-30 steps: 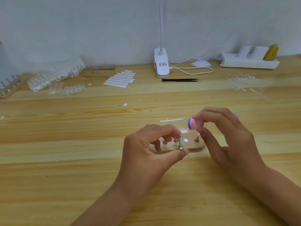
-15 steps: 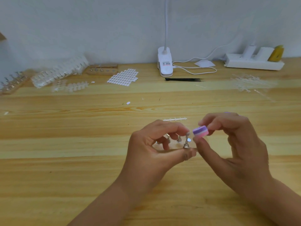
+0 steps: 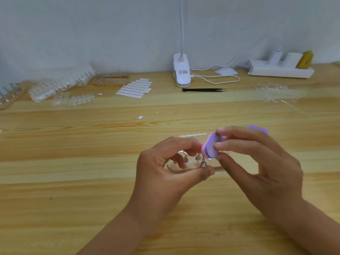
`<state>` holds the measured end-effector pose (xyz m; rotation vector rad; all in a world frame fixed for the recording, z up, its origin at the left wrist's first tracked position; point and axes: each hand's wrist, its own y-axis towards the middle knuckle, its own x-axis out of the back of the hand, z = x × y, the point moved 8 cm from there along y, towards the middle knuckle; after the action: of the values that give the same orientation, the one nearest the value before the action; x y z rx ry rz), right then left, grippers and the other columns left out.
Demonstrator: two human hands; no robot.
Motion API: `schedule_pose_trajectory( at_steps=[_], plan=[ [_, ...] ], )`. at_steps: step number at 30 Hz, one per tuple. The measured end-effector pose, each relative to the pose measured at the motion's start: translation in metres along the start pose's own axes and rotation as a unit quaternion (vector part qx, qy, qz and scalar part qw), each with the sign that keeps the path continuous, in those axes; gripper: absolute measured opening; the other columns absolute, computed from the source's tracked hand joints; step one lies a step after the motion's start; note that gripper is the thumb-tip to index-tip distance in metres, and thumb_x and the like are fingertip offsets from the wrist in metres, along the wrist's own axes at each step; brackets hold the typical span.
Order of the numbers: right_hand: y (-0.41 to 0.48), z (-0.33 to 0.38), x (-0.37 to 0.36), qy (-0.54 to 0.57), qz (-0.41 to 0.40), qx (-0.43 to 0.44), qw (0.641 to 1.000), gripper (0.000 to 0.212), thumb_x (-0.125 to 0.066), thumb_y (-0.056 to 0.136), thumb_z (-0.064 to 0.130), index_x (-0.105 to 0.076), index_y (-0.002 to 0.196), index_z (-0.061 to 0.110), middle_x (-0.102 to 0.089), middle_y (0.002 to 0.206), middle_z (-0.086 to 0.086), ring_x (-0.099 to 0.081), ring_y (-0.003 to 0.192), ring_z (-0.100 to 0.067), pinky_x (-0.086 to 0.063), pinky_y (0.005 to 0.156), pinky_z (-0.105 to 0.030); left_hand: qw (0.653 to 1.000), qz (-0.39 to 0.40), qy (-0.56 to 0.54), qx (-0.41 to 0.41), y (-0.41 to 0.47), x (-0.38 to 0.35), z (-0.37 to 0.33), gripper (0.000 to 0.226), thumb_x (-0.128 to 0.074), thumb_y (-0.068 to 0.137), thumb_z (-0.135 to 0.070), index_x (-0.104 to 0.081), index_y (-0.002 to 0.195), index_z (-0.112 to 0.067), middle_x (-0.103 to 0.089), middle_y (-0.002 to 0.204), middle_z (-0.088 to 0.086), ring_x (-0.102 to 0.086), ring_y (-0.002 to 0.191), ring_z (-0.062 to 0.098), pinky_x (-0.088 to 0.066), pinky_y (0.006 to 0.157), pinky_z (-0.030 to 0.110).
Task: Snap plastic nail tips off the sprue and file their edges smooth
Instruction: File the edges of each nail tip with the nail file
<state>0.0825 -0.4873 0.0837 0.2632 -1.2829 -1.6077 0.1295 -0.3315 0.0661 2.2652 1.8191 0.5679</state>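
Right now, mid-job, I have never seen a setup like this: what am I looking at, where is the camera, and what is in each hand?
No machine here: these are a person's two bare hands, filmed by one camera worn on the head, looking forward and down. The left hand pinches a small metal stand between thumb and forefinger. The right hand holds a pink and purple file block just above that stand's top; any nail tip there is mostly hidden. Beneath the hands a clear holder carries more metal pegs. On the wooden table lie a sprue strip, black tweezers, a sheet of white oval stickers, a clip lamp and, far left, racks of clear tips.
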Motion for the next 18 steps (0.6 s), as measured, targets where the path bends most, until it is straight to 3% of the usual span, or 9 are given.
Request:
schedule_pose_trajectory(
  at_steps=[4,9,15,18],
  plan=[
    [0.000,-0.007,-0.003,0.019,0.029,-0.054,0.998,0.032,-0.071,0.087,0.019,-0.058,0.116,0.023,-0.066,0.109,0.008,-0.063,0.092,-0.004,-0.044,0.087,-0.012,1.000,0.012,-0.002,-0.002,-0.001,-0.003,-0.002,0.034,-0.088,0.058,-0.013,-0.077,0.089,-0.022,-0.073,0.088,-0.006,-0.063,0.079,0.011,-0.048,0.061,0.022],
    [0.005,-0.004,-0.007,0.023,0.070,-0.024,0.997,0.027,-0.070,0.087,0.025,-0.061,0.113,0.024,-0.061,0.108,0.013,-0.057,0.107,0.001,-0.041,0.094,-0.012,1.000,0.014,0.004,-0.008,-0.001,-0.003,-0.002,0.032,-0.088,0.060,-0.014,-0.076,0.089,-0.019,-0.073,0.089,-0.004,-0.064,0.081,0.015,-0.046,0.063,0.020],
    [0.002,-0.014,-0.009,0.007,0.085,-0.033,0.996,0.027,-0.074,0.087,0.010,-0.063,0.111,0.017,-0.066,0.101,0.008,-0.059,0.105,0.004,-0.041,0.093,-0.010,1.000,0.000,-0.005,-0.009,-0.002,0.002,0.000,0.033,-0.090,0.058,-0.022,-0.077,0.088,-0.024,-0.074,0.089,-0.004,-0.062,0.076,0.015,-0.048,0.064,0.021],
    [0.004,-0.007,-0.001,0.014,0.047,-0.012,0.999,0.026,-0.074,0.086,0.011,-0.064,0.110,0.012,-0.065,0.097,0.010,-0.057,0.100,0.010,-0.039,0.086,-0.004,1.000,0.002,-0.010,-0.006,-0.002,0.002,0.000,0.035,-0.091,0.057,-0.020,-0.077,0.089,-0.023,-0.074,0.089,-0.003,-0.063,0.076,0.019,-0.049,0.064,0.025]
  ],
)
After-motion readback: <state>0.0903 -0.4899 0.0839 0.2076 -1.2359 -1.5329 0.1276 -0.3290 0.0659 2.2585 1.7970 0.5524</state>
